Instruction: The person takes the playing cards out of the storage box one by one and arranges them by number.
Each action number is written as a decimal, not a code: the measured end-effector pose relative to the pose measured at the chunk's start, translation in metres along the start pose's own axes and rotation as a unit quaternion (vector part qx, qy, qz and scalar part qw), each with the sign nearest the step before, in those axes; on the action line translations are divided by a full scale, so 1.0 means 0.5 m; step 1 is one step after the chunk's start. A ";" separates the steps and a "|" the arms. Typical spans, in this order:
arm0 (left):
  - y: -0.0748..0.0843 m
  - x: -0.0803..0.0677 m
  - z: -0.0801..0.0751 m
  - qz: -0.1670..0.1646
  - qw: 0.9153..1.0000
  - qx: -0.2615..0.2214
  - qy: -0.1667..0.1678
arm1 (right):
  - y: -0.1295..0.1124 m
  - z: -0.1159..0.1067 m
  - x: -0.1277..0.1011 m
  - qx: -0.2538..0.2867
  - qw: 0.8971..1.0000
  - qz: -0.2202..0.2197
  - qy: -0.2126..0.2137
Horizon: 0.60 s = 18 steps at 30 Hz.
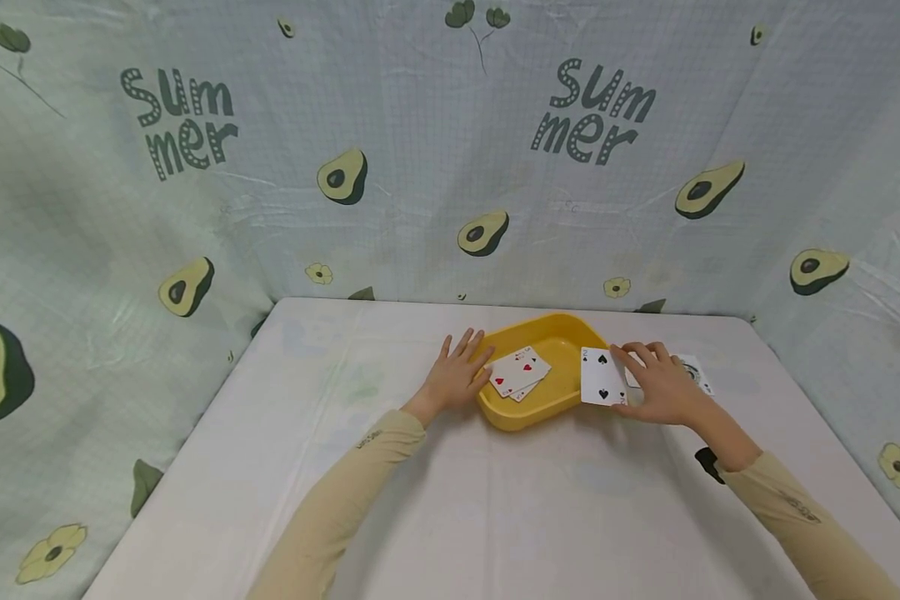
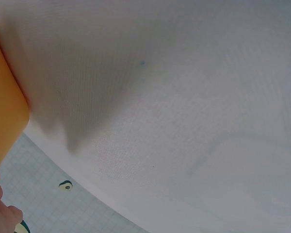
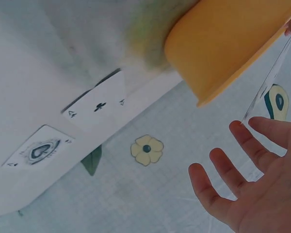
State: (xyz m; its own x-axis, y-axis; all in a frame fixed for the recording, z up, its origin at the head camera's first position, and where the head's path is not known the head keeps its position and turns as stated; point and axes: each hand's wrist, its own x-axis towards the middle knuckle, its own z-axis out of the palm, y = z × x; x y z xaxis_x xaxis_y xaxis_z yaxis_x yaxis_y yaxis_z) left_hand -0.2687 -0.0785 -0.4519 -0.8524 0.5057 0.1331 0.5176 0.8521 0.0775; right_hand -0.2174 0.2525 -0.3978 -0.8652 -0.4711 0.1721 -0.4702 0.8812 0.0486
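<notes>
My right hand (image 1: 663, 387) pinches a two of spades (image 1: 600, 379) between thumb and fingers, face toward the head camera, at the right rim of a yellow tray (image 1: 562, 333). In the right wrist view this playing card (image 3: 269, 80) shows edge-on, at the thumb and index fingertips, while the other fingers (image 3: 206, 187) spread apart. My left hand (image 1: 456, 375) rests against the tray's left side, its fingers extended and spread, the thumb at the rim. Overlapping face-up cards lie inside the tray, a hearts card (image 1: 512, 375) on top.
On the table (image 1: 420, 517), right of the tray, lie an ace of clubs (image 3: 99, 104) and an ace of spades (image 3: 41, 148), partly behind my right hand in the head view. A patterned cloth (image 1: 405, 108) hangs behind the table's far edge.
</notes>
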 end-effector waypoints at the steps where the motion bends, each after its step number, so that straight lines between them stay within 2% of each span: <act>1: 0.000 0.000 0.000 -0.001 1.000 0.001 -0.002 | 0.003 0.000 -0.005 -0.001 1.000 -0.001 0.001; 10: 0.002 0.002 -0.007 -0.005 1.000 0.000 -0.013 | 0.030 0.014 -0.041 0.004 1.000 -0.006 0.009; 18: 0.001 0.007 -0.006 -0.005 1.000 -0.008 -0.009 | 0.065 0.037 -0.070 0.002 1.000 0.008 -0.020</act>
State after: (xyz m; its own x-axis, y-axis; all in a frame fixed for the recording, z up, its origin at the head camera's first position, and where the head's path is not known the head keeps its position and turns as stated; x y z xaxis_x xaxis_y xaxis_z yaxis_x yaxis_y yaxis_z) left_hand -0.2712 -0.0764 -0.4486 -0.8588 0.4992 0.1151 0.5097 0.8550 0.0953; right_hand -0.2056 0.2972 -0.4203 -0.8790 -0.4579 0.1332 -0.4565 0.8887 0.0426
